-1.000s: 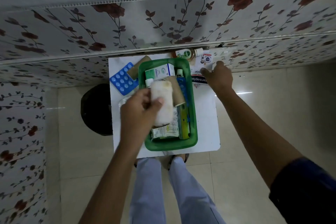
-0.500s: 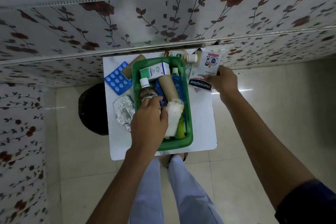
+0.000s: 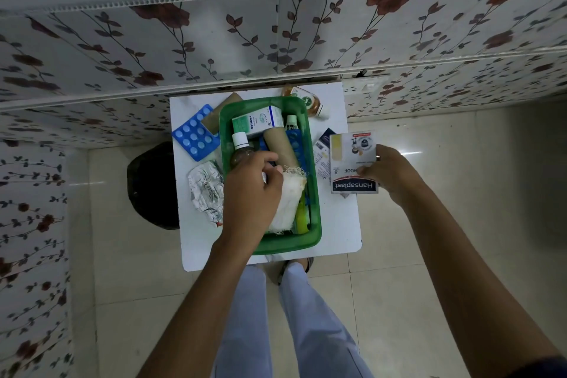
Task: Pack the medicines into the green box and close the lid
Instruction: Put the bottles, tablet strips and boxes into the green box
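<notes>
Centre frame, the open green plastic box (image 3: 313, 224) sits on the white desk (image 3: 337, 224), crammed with medicines. Left hand (image 3: 250, 193) is inside, fingers curled beside the white gauze roll (image 3: 290, 196); what it pinches I cannot tell. Right hand (image 3: 389, 173) pinches the white Hansaplast plaster pack (image 3: 352, 163), right of the box.

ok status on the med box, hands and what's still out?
Left hand in green box, on gauze roll. Right hand holding Hansaplast pack. Blue blister pack, foil strip still outside. No lid visible.
</notes>
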{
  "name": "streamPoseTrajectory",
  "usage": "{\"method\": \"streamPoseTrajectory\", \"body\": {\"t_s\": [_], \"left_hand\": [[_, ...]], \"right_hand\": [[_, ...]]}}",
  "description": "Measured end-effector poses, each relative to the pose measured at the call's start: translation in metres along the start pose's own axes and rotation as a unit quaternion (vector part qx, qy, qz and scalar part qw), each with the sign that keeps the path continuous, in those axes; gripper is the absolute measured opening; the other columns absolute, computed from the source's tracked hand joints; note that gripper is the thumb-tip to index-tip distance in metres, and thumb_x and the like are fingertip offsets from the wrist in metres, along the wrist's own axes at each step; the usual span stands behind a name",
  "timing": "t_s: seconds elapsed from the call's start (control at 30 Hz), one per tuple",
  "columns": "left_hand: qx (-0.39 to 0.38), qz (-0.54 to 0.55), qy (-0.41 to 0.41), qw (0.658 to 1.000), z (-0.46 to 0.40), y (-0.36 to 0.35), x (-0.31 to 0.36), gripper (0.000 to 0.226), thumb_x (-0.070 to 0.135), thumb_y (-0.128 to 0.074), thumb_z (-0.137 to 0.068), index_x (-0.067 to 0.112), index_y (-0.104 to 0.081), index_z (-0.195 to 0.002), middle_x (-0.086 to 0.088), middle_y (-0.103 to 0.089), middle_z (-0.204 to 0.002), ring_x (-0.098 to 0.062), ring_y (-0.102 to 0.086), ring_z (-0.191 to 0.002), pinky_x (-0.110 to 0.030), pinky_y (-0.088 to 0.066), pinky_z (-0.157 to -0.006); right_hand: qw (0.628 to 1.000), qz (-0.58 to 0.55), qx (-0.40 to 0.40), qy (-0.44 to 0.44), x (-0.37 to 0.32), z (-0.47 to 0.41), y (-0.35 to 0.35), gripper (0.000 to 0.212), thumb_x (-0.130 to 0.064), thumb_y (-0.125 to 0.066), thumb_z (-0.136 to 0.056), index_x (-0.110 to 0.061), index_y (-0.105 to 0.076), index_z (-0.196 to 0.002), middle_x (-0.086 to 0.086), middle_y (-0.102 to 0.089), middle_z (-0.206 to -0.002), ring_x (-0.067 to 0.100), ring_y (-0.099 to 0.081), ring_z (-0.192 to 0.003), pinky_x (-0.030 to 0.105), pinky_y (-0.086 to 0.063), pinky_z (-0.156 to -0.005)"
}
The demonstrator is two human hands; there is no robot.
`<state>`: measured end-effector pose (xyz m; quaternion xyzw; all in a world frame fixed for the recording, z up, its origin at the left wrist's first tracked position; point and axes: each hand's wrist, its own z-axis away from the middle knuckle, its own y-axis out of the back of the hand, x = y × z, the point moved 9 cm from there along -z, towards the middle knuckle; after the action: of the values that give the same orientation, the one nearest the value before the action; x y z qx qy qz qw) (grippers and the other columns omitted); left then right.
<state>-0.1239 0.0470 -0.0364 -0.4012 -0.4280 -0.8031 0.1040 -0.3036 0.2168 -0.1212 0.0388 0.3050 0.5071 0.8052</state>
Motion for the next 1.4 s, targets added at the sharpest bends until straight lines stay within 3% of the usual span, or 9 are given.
{"method": "streamPoseTrajectory", "body": {"t_s": [0.13,0.3,0.47,0.53,0.67,0.8,0.93,1.13,1.4], "left_hand": [[0.005,0.079,0.038,0.996,0.001,0.005,-0.003,0.015,0.017,-0.056,-0.086,0.020,-0.065,-0.099,-0.001,-0.066,-0.091,-0.006,-0.060,-0.071,-0.016,-0.046,-0.064],[-0.017,0.275,0.105,0.956,-0.002,0.003,-0.003,0.028,0.035,-0.053,-0.086,0.022,-0.059,-0.111,-0.005,-0.067,-0.113,-0.017,-0.063,-0.109,-0.041,-0.050,-0.097],[-0.031,0.360,0.128,0.923,-0.005,-0.005,0.008,0.056,0.034,-0.055,-0.086,0.012,-0.039,-0.135,-0.005,-0.061,-0.126,-0.015,-0.056,-0.120,-0.039,-0.042,-0.107],[-0.023,0.373,0.123,0.919,-0.005,0.000,0.011,0.054,0.030,-0.054,-0.089,0.011,-0.037,-0.137,-0.001,-0.059,-0.126,-0.013,-0.056,-0.120,-0.036,-0.042,-0.107],[-0.008,0.428,0.098,0.899,-0.005,0.016,0.008,0.036,0.024,-0.059,-0.084,0.011,-0.054,-0.117,-0.005,-0.068,-0.110,-0.018,-0.066,-0.102,-0.032,-0.055,-0.083],[-0.017,0.387,0.083,0.918,-0.003,0.023,-0.002,0.029,0.006,-0.062,-0.083,0.020,-0.058,-0.108,-0.002,-0.070,-0.105,-0.019,-0.067,-0.097,-0.038,-0.055,-0.083],[-0.020,0.338,0.082,0.937,0.004,0.022,-0.014,0.035,0.012,-0.060,-0.079,0.024,-0.053,-0.111,0.000,-0.068,-0.110,-0.016,-0.066,-0.100,-0.040,-0.054,-0.086],[-0.007,0.255,0.062,0.965,0.024,0.020,-0.029,0.037,0.022,-0.056,-0.081,0.017,-0.051,-0.117,-0.005,-0.067,-0.114,-0.018,-0.065,-0.104,-0.049,-0.052,-0.091],[0.055,0.145,-0.044,0.987,0.017,0.045,-0.020,0.025,0.027,-0.061,-0.081,0.013,-0.062,-0.101,0.024,-0.061,-0.087,0.016,-0.059,-0.080,-0.009,-0.048,-0.068]], "right_hand": [[0.991,-0.110,0.040,0.073,-0.026,0.031,0.020,0.039,0.007,-0.053,-0.080,-0.011,-0.056,-0.114,0.010,-0.066,-0.111,0.029,-0.065,-0.097,0.046,-0.054,-0.087],[0.961,-0.222,-0.057,0.152,-0.074,0.073,-0.019,0.040,0.009,-0.049,-0.084,-0.023,-0.053,-0.107,0.004,-0.064,-0.114,0.024,-0.060,-0.107,0.043,-0.051,-0.092],[0.945,-0.169,0.086,0.265,-0.096,0.104,-0.013,0.034,0.000,-0.053,-0.085,-0.028,-0.046,-0.103,-0.010,-0.063,-0.102,0.009,-0.061,-0.098,0.032,-0.056,-0.081],[0.926,-0.174,0.095,0.322,-0.107,0.120,-0.014,0.032,-0.004,-0.053,-0.084,-0.026,-0.045,-0.106,-0.013,-0.062,-0.100,0.005,-0.061,-0.096,0.025,-0.055,-0.075],[0.943,-0.107,-0.026,0.314,-0.113,0.122,-0.057,0.038,-0.005,-0.056,-0.084,-0.019,-0.044,-0.117,-0.009,-0.064,-0.104,0.009,-0.064,-0.096,0.027,-0.056,-0.077],[0.945,0.030,-0.083,0.313,-0.110,0.116,-0.086,0.037,-0.014,-0.054,-0.089,-0.016,-0.042,-0.124,-0.003,-0.062,-0.109,0.015,-0.060,-0.096,0.016,-0.047,-0.073],[0.941,0.045,-0.051,0.331,-0.106,0.112,-0.094,0.023,-0.014,-0.045,-0.094,-0.013,-0.050,-0.116,-0.004,-0.060,-0.098,0.016,-0.059,-0.087,0.007,-0.042,-0.066],[0.923,0.086,-0.040,0.373,-0.093,0.119,-0.104,0.061,-0.010,-0.054,-0.089,-0.021,-0.023,-0.141,-0.013,-0.056,-0.108,0.004,-0.057,-0.084,-0.004,-0.040,-0.063],[0.869,0.070,0.042,0.489,-0.113,0.135,-0.094,0.085,0.001,-0.066,-0.079,-0.036,-0.015,-0.137,-0.001,-0.053,-0.122,0.007,-0.062,-0.088,0.001,-0.045,-0.070]]}}
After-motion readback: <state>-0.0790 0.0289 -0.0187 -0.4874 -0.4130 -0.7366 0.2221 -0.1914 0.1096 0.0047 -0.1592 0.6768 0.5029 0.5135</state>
